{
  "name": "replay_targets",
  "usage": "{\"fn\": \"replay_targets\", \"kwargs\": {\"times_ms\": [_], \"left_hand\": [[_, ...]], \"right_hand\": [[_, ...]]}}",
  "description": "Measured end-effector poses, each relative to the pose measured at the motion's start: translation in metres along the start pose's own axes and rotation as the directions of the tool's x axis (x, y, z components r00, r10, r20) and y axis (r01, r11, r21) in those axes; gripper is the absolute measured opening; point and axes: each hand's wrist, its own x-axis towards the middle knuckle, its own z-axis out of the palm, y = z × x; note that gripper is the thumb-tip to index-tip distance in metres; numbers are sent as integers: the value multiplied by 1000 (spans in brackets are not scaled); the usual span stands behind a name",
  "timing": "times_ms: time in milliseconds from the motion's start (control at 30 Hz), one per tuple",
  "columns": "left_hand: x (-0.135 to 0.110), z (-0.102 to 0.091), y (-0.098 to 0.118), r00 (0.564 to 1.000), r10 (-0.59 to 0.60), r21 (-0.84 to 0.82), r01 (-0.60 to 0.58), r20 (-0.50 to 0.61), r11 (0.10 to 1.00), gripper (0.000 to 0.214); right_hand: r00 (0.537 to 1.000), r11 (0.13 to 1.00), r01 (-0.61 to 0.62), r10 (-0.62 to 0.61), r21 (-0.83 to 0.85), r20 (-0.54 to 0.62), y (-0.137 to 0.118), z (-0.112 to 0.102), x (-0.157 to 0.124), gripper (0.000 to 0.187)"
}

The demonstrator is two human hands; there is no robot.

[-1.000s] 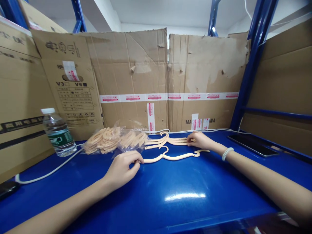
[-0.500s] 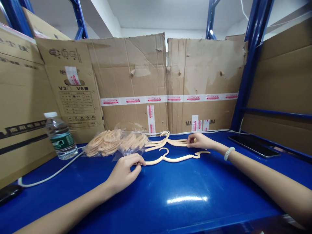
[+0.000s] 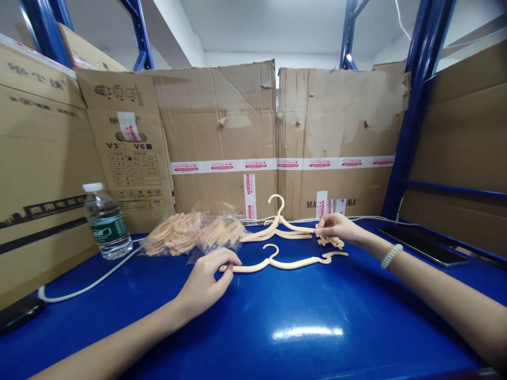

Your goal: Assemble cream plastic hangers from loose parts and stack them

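Observation:
A cream plastic hanger [image 3: 283, 262] lies flat on the blue shelf top [image 3: 277, 316]. My left hand [image 3: 208, 277] pinches its left end. Behind it, my right hand [image 3: 336, 228] pinches the right end of a second cream hanger [image 3: 279, 219], which is tilted up with its hook in the air. Under that one lie more cream hangers [image 3: 293, 236], and small cream pieces [image 3: 330, 243] sit just below my right fingers. A clear bag full of cream hangers [image 3: 190, 235] rests to the left of them.
A water bottle [image 3: 106, 221] stands at the left beside a white cable [image 3: 91, 285]. A dark phone [image 3: 18, 314] lies at the far left edge. A black tablet [image 3: 423, 245] lies at the right. Cardboard boxes [image 3: 222, 137] wall the back and sides between blue rack posts [image 3: 415, 105].
My right hand has lifted the far hanger off the pile, so its hook now stands up. My left hand still holds the near hanger's end. The camera view shifted slightly.

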Motion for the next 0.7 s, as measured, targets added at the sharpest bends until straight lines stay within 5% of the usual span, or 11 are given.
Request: {"fn": "replay_targets", "kwargs": {"times_ms": [167, 367, 600, 700], "left_hand": [[2, -1, 2, 995, -6, 70, 13, -98, 997, 26], [2, 2, 4, 973, 1, 185, 43, -230, 982, 44], [0, 0, -2, 999, -7, 122, 13, -46, 992, 26], [-1, 0, -3, 999, -39, 100, 38, 4, 994, 24]], "right_hand": [[999, 996, 11, -6, 88, -53, -17, 7, -8, 42], [999, 990, 23, -26, 136, 22, -37, 29, -22, 38], [984, 990, 127, -133, 56, 116, -39, 49, -30, 35], [943, 981, 174, -140, -87, 303, -40, 42, -32, 32]]}}
